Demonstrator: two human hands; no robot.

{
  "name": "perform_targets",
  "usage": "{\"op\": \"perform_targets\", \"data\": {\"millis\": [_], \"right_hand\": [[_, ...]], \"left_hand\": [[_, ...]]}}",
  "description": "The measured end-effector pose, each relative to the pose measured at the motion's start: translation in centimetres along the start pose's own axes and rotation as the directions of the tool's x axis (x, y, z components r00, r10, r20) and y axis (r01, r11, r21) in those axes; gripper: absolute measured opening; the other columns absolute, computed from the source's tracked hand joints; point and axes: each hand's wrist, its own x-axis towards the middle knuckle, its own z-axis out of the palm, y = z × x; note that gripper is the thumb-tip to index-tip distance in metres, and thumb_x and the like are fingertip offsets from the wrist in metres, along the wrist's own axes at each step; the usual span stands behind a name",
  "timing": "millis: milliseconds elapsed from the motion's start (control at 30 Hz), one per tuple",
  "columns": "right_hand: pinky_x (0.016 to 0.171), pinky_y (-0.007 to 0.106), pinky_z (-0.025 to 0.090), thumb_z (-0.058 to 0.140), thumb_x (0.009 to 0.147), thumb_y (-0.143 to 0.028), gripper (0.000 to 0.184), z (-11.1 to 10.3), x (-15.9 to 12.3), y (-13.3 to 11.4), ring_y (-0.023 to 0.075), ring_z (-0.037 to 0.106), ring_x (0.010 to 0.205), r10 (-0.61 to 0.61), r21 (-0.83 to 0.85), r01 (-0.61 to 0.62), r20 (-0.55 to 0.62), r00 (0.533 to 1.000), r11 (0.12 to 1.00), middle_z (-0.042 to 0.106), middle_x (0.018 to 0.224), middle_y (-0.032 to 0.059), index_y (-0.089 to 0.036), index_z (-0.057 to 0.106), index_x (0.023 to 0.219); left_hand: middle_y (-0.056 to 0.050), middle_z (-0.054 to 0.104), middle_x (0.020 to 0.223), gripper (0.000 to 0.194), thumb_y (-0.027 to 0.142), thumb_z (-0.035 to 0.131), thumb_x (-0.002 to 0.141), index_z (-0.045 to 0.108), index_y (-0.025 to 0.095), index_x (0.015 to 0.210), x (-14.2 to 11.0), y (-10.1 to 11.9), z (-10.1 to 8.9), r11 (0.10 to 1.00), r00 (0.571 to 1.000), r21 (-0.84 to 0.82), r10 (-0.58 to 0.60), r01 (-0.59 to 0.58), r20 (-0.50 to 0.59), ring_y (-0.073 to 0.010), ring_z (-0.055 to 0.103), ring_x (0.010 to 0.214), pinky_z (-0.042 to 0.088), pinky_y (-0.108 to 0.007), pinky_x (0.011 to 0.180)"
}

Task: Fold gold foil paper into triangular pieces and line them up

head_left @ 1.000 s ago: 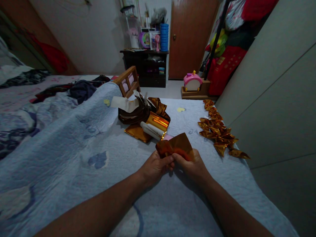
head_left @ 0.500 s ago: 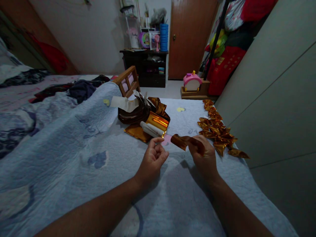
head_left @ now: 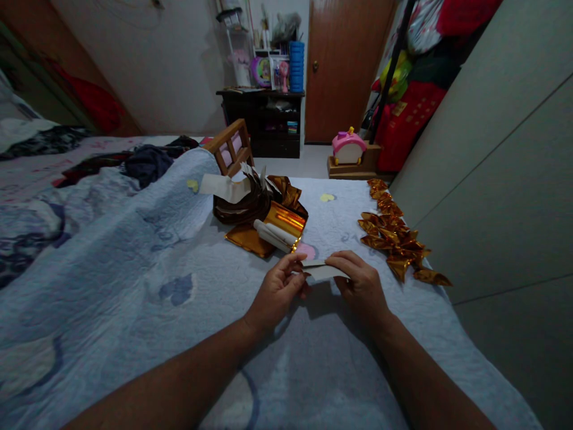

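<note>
A sheet of gold foil paper (head_left: 323,272) is stretched between my two hands, its whitish back facing me and its long edges curled inward. My left hand (head_left: 282,286) pinches the left end between thumb and fingers. Closed on the right end is my right hand (head_left: 360,283), fingers over the top. Just beyond my left hand lies a pile of foil sheets (head_left: 245,209), some gold side up, with white-backed rolled sheets (head_left: 275,235) at its front. Several folded gold foil pieces (head_left: 394,236) lie in a heap to the right.
A blue quilt (head_left: 188,334) covers the bed under everything. Clothes (head_left: 147,164) lie at the left. Past the bed's far edge stand a small wooden chair (head_left: 231,146), a dark cabinet (head_left: 264,128) and a pink toy (head_left: 349,147). A pale cabinet panel (head_left: 501,179) rises along the right.
The foil sheet, held only by my right hand before with its gold-brown side showing, is now turned pale side toward me. My left hand has taken hold of its other end.
</note>
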Motion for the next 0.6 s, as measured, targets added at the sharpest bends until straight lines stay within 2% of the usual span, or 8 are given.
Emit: {"op": "perform_targets", "data": {"millis": [133, 267, 433, 600], "right_hand": [[0.081, 0.034, 0.058, 0.053, 0.079, -0.007, 0.037, 0.0, -0.1, 0.1, 0.0228, 0.070, 0.094, 0.001, 0.032, -0.002, 0.031, 1.000, 0.999, 0.072, 0.103, 0.0077, -0.024, 0.073, 0.105], [0.084, 0.036, 0.058, 0.056, 0.077, -0.007, 0.037, 0.0, -0.1, 0.2, 0.0240, 0.070, 0.099, -0.001, 0.065, -0.002, 0.054, 0.999, 0.998, 0.072, 0.107, 0.0083, -0.025, 0.073, 0.106], [0.085, 0.036, 0.058, 0.058, 0.078, -0.007, 0.034, 0.0, 0.0, 0.3, 0.0239, 0.069, 0.101, -0.016, 0.088, 0.008, 0.079, 0.997, 0.996, 0.072, 0.110, 0.0090, -0.024, 0.073, 0.105], [0.087, 0.036, 0.057, 0.052, 0.069, -0.002, 0.044, 0.1, -0.1, 0.4, 0.0233, 0.068, 0.101, -0.042, 0.081, 0.031, 0.142, 0.989, 0.996, 0.070, 0.110, 0.0101, -0.021, 0.071, 0.103]], "left_hand": [[-0.005, 0.072, 0.090, 0.032, 0.031, 0.080, 0.078, 0.071, 0.017, 0.105, 0.3, -0.1, 0.0, 1.000, 0.999, -0.004, 0.026, -0.027, -0.030, -0.0160, 0.067, 0.081, 0.053, -0.026, 0.076], [-0.005, 0.074, 0.094, 0.030, 0.023, 0.078, 0.076, 0.072, 0.018, 0.105, 0.5, -0.3, -0.2, 0.998, 0.999, 0.049, 0.043, -0.042, -0.031, -0.0187, 0.068, 0.085, 0.053, -0.030, 0.081], [-0.006, 0.071, 0.107, 0.028, 0.011, 0.075, 0.073, 0.077, 0.022, 0.099, 0.8, -0.2, -0.5, 0.923, 0.978, 0.331, 0.209, -0.195, -0.007, -0.0220, 0.065, 0.102, 0.050, -0.032, 0.092], [-0.005, 0.073, 0.101, 0.028, 0.010, 0.072, 0.073, 0.078, 0.024, 0.097, 1.1, -0.1, -1.0, 0.813, 0.966, 0.531, 0.255, -0.238, 0.042, -0.0240, 0.063, 0.097, 0.046, -0.034, 0.090]]}}
